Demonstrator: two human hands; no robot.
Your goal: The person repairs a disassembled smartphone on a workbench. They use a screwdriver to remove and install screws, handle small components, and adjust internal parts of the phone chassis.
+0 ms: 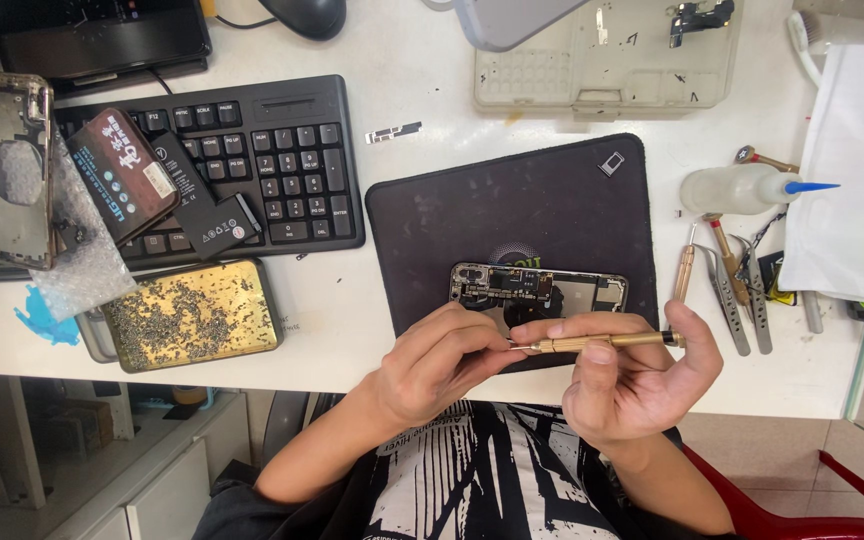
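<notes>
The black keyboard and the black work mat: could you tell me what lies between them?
In the head view, a small metal bracket lies on the white table between keyboard and mat.

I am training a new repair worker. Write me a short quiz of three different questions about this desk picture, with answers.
1. True or false: the opened phone lies on the black mat.
2. Which tool do both hands hold? A) tweezers B) gold screwdriver C) brush
3. Fill in: the gold tray of screws lies in front of the ____.

Key: 1 true. 2 B: the right hand grips the gold screwdriver, the left hand pinches its tip. 3 keyboard.
</notes>
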